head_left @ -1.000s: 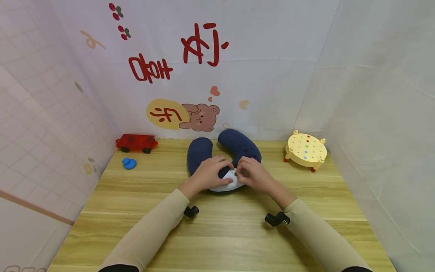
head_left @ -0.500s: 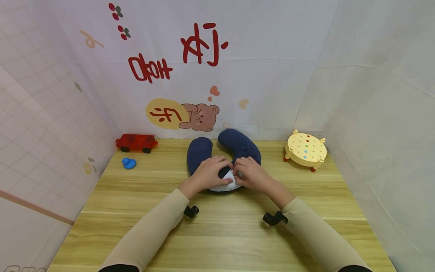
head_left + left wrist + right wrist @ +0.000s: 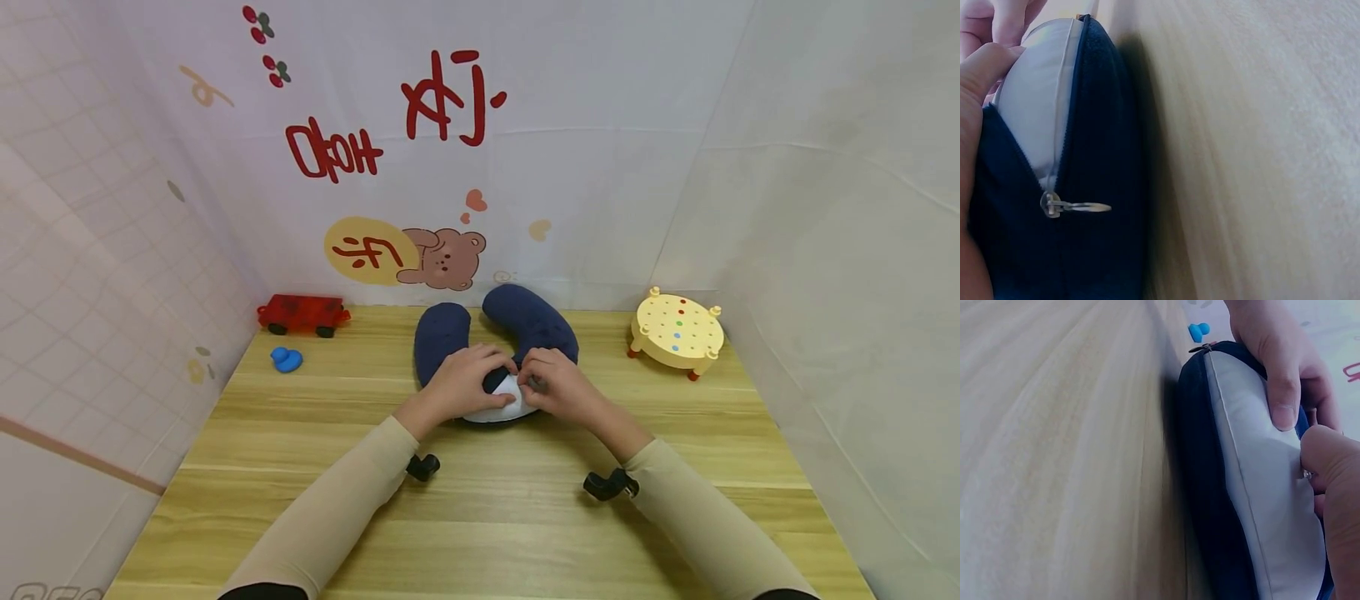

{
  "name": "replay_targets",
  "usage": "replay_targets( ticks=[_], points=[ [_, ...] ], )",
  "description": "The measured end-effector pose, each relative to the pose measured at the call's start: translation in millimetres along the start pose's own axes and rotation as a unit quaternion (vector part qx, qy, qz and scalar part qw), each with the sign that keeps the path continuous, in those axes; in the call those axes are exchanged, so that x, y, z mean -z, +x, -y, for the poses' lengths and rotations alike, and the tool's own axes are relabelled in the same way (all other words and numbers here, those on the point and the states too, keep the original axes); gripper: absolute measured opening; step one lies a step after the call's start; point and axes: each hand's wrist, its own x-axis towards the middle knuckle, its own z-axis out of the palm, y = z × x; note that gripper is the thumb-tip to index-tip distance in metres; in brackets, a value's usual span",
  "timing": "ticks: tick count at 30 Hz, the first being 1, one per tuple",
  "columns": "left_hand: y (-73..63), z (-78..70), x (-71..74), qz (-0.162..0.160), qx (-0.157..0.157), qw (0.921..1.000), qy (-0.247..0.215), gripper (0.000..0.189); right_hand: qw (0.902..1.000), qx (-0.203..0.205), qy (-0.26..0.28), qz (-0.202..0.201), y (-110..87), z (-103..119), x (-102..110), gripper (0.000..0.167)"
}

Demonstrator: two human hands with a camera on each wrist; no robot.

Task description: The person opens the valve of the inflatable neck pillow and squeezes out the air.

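A navy U-shaped neck pillow (image 3: 530,321) lies on the table with its curved end towards me. Its cover is unzipped along that end and bares a white inner cushion (image 3: 1260,462). My left hand (image 3: 467,383) grips the pillow's near left part, thumb on the white cushion and fingers over the navy edge. Close beside it, my right hand (image 3: 558,385) has thumb and fingers pinched on a small shiny metal piece (image 3: 1307,474) at the cushion's upper edge; mostly covered, its kind is unclear. The cover's zipper pull (image 3: 1082,207) hangs at the left end of the opening.
A red toy wagon (image 3: 303,315) and a blue toy duck (image 3: 287,360) stand at the back left. At the back right is a yellow round toy stool (image 3: 677,327) with pegs. White printed cloth walls (image 3: 600,167) border the wooden table (image 3: 517,533).
My right hand shifts slightly left over the white cushion, then slightly back right. The left hand keeps its hold, and the pillow stays in place.
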Motion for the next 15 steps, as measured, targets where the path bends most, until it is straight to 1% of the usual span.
replay_targets(
  ticks=[3,8,11,15],
  points=[
    [-0.2,0.6,0.2,0.0,0.003,1.0,0.0,0.044,1.0,-0.008,0.002,0.002,1.3,1.6,0.8,0.02],
    [0.4,0.5,0.6,0.0,0.003,1.0,0.001,0.042,0.9992,-0.037,0.013,0.008,-0.5,3.5,2.3,0.019],
    [1.0,-0.5,1.0,-0.001,0.002,1.0,0.0,0.041,0.9978,-0.053,0.04,0.005,-4.1,3.8,3.3,0.016],
    [1.7,-1.8,1.0,-0.002,0.0,1.0,0.0,0.04,0.9951,-0.067,0.072,0.001,-9.0,2.6,3.9,0.007]
  ],
)
